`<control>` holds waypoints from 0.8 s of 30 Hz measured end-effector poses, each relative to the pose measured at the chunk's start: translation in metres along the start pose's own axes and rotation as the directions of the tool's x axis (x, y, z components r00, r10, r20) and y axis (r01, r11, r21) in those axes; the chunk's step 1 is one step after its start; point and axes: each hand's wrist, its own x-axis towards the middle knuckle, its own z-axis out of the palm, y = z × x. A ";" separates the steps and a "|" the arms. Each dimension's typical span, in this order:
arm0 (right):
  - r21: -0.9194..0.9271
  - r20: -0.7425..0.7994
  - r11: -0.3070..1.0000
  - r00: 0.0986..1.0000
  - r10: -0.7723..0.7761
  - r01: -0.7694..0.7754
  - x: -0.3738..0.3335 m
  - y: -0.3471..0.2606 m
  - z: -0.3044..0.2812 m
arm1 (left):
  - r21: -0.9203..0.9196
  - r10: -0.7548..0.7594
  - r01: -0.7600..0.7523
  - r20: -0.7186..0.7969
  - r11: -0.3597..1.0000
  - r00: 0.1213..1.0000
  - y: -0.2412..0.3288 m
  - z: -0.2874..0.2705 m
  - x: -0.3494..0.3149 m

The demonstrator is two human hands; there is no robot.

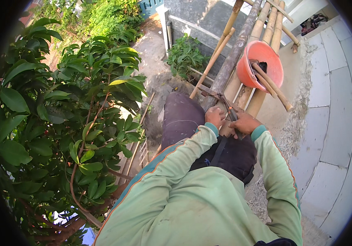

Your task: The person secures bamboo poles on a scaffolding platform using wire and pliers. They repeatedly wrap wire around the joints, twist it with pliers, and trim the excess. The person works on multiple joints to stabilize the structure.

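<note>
My left hand (215, 117) is closed, its fingers curled against the bamboo between my legs; what it pinches is hidden. Close beside it, my right hand (245, 123) grips a dark narrow piece with an orange mark (229, 108), whose kind I cannot make out. Dark flat strips (209, 93) cross over the poles just beyond my fingers. Below my hands a black strap (220, 151) runs down toward my shirt. Bamboo poles (262, 20) and a greyish round pole (237, 45) stretch away ahead of me.
An orange bucket (278, 61) rests tilted on the poles, with wooden-handled tools (273, 88) sticking out. A pale block wall (334, 115) rises at right, its edge rough with mortar. Leafy branches (98, 110) crowd the left. The ground (145, 53) lies far below.
</note>
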 end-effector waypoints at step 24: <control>0.811 0.205 0.568 0.977 -0.052 -0.140 -0.024 0.040 0.007 | 0.216 0.194 -0.206 0.076 0.955 0.978 0.001 0.024 0.010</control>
